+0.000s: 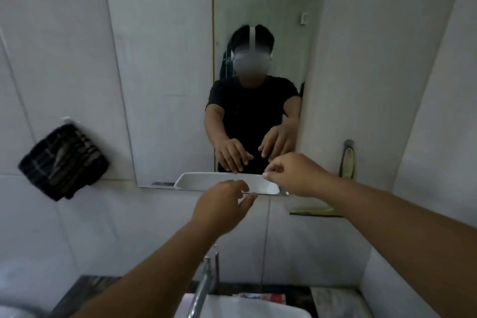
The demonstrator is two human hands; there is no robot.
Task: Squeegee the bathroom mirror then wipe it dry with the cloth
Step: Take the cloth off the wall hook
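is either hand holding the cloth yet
No, the dark cloth hangs from a wall hook left of the mirror, while the left hand and right hand reach forward holding nothing.

Mirrors: 1, a mirror (263,20) on the wall
Cloths: 1, a dark striped cloth (63,162) on a hook
Squeegees: 1, a squeegee (347,160) hung right of the glass
Taps: 1, a tap (205,284)
Basins: 1, a white basin (242,307)
Hands: 2, left hand (222,206), right hand (294,173)

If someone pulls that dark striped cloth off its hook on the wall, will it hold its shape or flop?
The dark striped cloth would probably flop: it already sags in bunched folds from its wall hook. It looks light and soft, so unlikely to slip or break.
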